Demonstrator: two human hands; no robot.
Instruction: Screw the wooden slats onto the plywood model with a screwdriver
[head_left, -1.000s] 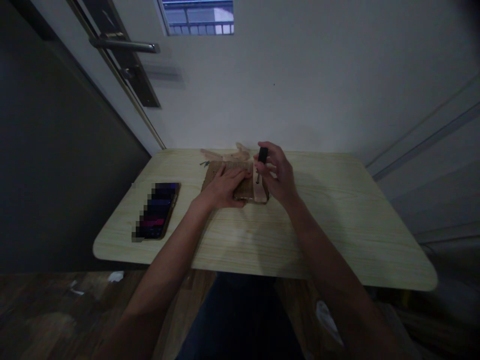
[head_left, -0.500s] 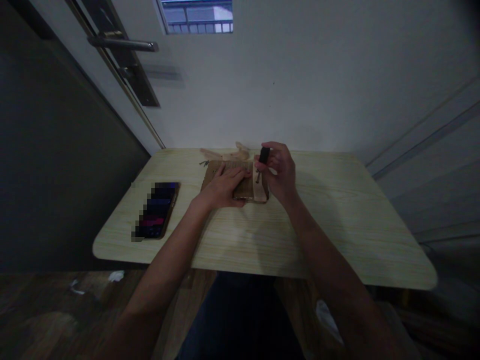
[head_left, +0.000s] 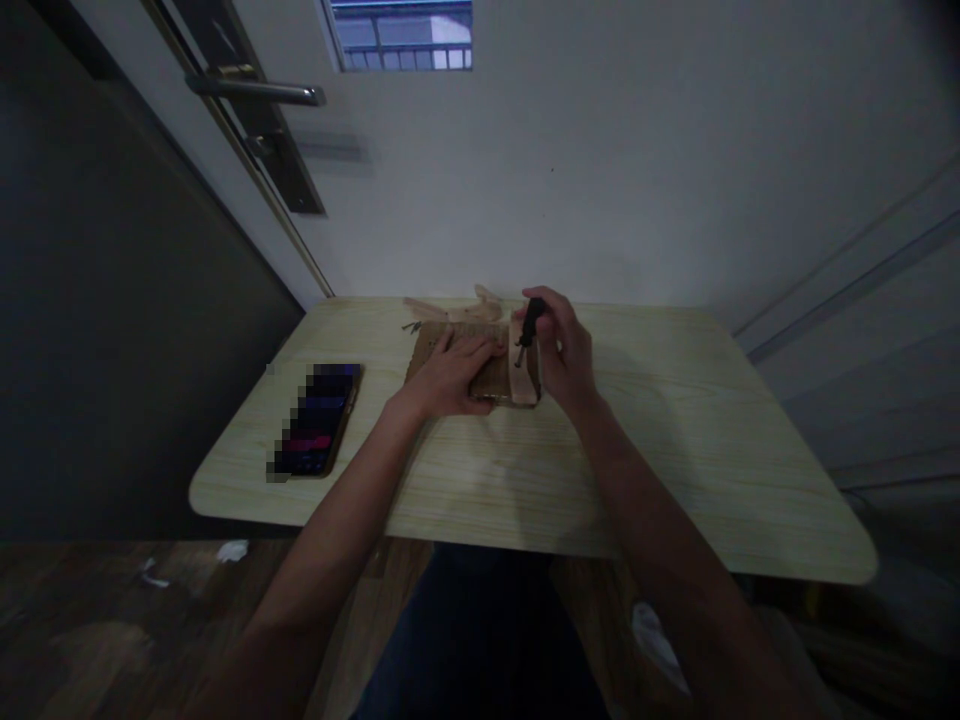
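My left hand lies flat on a brown corrugated cardboard piece, fingers stretched out over its top and thumb at the near edge. A pale tan strip runs across the cardboard's right end. My right hand is closed on a small screwdriver with a black handle. Its short metal shaft slants down and left over the tan strip; whether the tip touches the strip, I cannot tell.
Small dark screws or nails lie by the cardboard's far left corner. Behind it are tan scraps. A phone rests on the left of the wood-grain table. A white door with a handle stands behind.
The screwdriver now leans more to the right at its handle, and my right fingers have shifted around it. My left hand stays on the cardboard. The whole view has shifted slightly.
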